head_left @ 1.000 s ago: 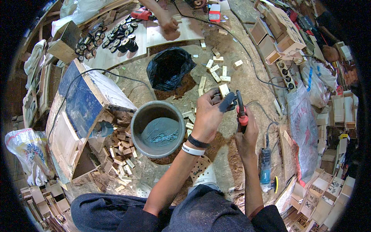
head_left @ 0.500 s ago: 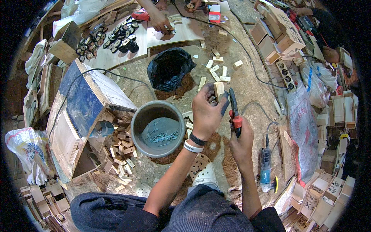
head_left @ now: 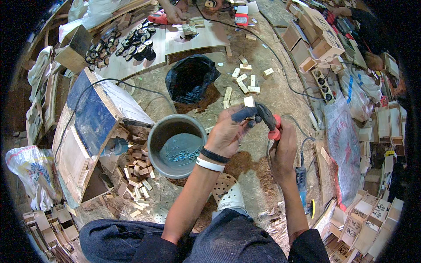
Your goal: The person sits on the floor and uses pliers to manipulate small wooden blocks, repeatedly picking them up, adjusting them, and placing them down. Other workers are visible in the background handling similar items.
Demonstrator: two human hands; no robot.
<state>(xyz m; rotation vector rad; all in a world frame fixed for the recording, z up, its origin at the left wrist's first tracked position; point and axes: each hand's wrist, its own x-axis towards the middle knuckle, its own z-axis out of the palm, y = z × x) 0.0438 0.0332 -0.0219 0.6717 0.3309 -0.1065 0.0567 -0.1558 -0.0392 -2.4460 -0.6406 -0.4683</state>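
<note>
The left hand is narrowed, its fingertips pinching a wooden block that juts up past them, over the middle of the floor. The right hand is wrapped around the red-and-black pliers, whose dark nose points left and reaches the left fingertips, just beside the block (whether it touches the wood, I cannot tell).

Room is tightest on the left: the left wrist, with its black band and white band, passes close by the right edge of the bucket, which holds thin wires. Below, the shoe stands between the forearms. Ahead of the block lie loose blocks, and the black bag opens to their left; past these runs the front edge of a board, with another person's hand above it.

The right has more room: a strip of floor stretches from the loose blocks to the cable, which curves toward the power strip. Nearer, the grinder lies just beside the right forearm, and the sack edges that side.
</note>
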